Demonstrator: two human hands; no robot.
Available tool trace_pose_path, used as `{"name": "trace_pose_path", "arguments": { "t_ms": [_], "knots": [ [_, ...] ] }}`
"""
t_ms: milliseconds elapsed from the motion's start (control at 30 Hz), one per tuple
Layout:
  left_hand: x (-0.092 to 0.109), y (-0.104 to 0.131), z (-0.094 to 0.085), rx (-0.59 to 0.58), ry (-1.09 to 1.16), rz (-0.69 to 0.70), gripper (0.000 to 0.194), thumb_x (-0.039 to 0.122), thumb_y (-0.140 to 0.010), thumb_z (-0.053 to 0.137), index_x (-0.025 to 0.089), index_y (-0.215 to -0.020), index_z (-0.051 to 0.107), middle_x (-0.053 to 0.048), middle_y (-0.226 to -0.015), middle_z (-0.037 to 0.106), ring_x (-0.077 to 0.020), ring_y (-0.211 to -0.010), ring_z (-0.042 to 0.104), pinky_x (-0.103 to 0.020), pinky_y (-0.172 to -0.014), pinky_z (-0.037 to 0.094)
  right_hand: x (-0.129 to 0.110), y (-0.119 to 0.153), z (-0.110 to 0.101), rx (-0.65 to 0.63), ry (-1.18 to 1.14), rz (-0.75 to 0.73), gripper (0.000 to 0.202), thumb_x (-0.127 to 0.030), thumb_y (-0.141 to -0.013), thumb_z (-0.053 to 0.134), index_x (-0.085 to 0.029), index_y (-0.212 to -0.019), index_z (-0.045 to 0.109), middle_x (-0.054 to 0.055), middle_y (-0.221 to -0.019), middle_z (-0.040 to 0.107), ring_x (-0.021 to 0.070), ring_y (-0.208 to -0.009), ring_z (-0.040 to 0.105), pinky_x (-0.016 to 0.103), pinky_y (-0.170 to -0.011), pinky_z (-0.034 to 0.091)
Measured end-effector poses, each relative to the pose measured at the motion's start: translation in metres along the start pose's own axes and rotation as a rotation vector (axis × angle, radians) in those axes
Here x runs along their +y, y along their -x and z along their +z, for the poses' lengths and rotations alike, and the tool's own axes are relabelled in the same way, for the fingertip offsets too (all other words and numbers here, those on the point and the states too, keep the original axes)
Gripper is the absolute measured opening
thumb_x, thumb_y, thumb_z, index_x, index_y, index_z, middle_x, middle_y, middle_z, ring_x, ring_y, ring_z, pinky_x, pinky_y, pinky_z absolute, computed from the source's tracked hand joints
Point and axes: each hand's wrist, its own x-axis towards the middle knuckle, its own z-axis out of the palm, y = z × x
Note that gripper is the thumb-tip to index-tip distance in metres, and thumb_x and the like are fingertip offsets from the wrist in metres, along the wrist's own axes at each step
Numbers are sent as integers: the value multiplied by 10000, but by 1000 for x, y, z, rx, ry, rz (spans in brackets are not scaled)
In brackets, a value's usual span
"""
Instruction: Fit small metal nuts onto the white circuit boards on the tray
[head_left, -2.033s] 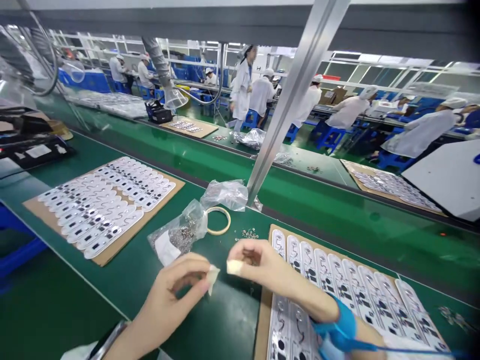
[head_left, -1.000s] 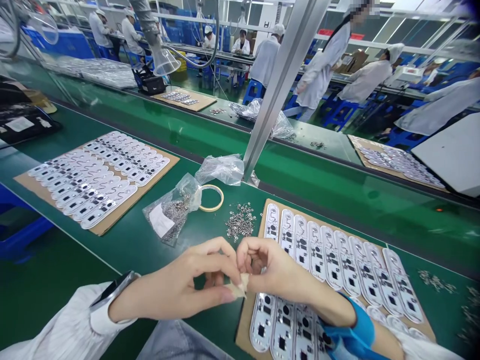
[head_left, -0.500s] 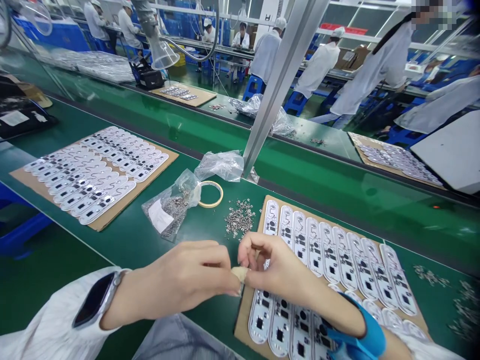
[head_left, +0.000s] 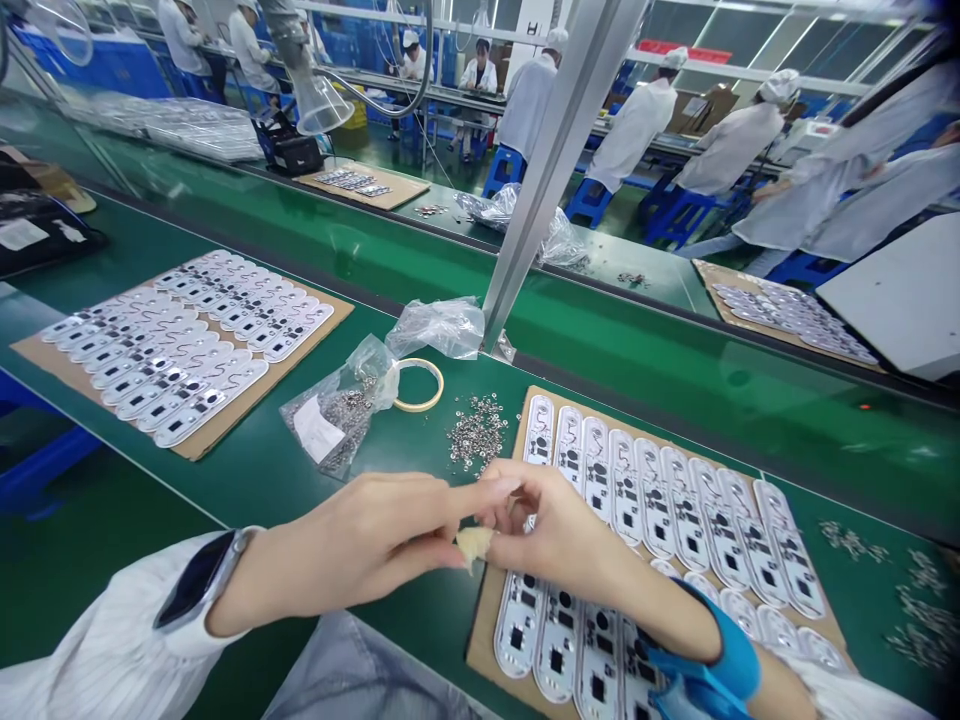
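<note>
A small crumpled pale-yellow scrap, apparently masking tape [head_left: 474, 545], is between my two hands above the table's front. My right hand [head_left: 551, 525] pinches its right side, thumb below and fingers curled. My left hand [head_left: 375, 540] has its thumb at the scrap's left edge; its index finger reaches over to my right fingertips, and its other fingers are curled and partly hidden. Under my right forearm lies a cardboard sheet [head_left: 487, 640] with rows of white oval circuit boards [head_left: 656, 500]. A pile of small metal parts [head_left: 478, 432] sits just beyond my hands.
A tape roll [head_left: 420, 386] lies beside a plastic bag of metal parts [head_left: 334, 420]. At left is another board-covered cardboard sheet [head_left: 196, 445]. A metal post [head_left: 525, 210] rises at the table's back edge. More metal parts [head_left: 922, 610] lie at far right. People in white coats work beyond.
My left index finger has straightened and moved right across my right fingertips, leaving more of the yellow scrap in sight. My right hand has barely moved. A person in the background has shifted right.
</note>
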Motion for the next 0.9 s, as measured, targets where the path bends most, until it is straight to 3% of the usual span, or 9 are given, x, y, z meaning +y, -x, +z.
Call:
{"name": "trace_pose_path", "arguments": {
  "t_ms": [233, 400, 533, 633, 733, 800, 833, 900],
  "knots": [
    [0, -2, 5, 37, 23, -44, 683, 226, -892, 468, 340, -1449, 89, 75, -753, 580, 9, -673, 502, -55, -666, 398, 8, 5, 1, 32, 79, -86, 170, -103, -608, 670, -160, -661, 518, -63, -595, 482, 45, -523, 404, 171, -472, 329],
    [0, -1, 6, 2, 35, -108, 683, 274, -900, 450, 367, -1447, 53, 75, -744, 575, 14, -635, 482, -47, -608, 377, 8, 6, 4, 57, 97, -138, 154, -158, -625, 666, -167, -643, 514, -55, -585, 488, 54, -524, 413, 179, -475, 339],
    [1, -2, 7, -117, 143, -286, 758, 393, -846, 525, 434, -1425, 38, 84, -786, 578, 22, -634, 498, -36, -573, 384, 8, 10, 8, 57, 170, -139, 166, -56, -570, 600, -177, -651, 520, -68, -562, 477, 57, -513, 424, 182, -477, 330],
    [0, -4, 9, -151, 263, -429, 859, 458, -749, 630, 462, -1406, 77, 78, -891, 605, 12, -676, 567, -53, -581, 438, 11, 13, 8, 71, 279, -212, 151, -73, -588, 602, -182, -653, 520, -65, -560, 477, 61, -518, 431, 184, -484, 325],
    [-4, -4, 10, -58, 281, -509, 958, 531, -640, 697, 413, -1410, 140, 30, -1055, 609, -38, -809, 634, -129, -686, 540, 15, 15, 6, 148, 347, -304, 89, -143, -675, 595, -184, -665, 516, -53, -566, 488, 64, -508, 433, 183, -473, 340],
    [-4, -2, 11, 82, 141, -512, 950, 561, -596, 715, 347, -1394, 246, -15, -1184, 582, -100, -1018, 624, -196, -812, 570, 17, 17, 4, 219, 368, -354, 108, -191, -710, 608, -186, -678, 505, -49, -574, 501, 62, -489, 428, 180, -455, 354],
    [-2, 0, 11, 198, 49, -483, 860, 536, -618, 713, 307, -1354, 332, -25, -1202, 578, -107, -1072, 606, -195, -838, 569, 18, 18, 4, 262, 385, -381, 130, -206, -721, 615, -189, -684, 492, -49, -577, 501, 61, -485, 425, 178, -449, 361],
    [7, 3, 13, 455, -111, -351, 482, 388, -705, 698, 225, -1131, 541, -4, -1064, 634, -56, -996, 620, -121, -797, 555, 18, 23, 5, 359, 432, -463, 180, -209, -740, 617, -202, -698, 442, -56, -577, 481, 61, -485, 410, 174, -442, 363]
  ]
}}
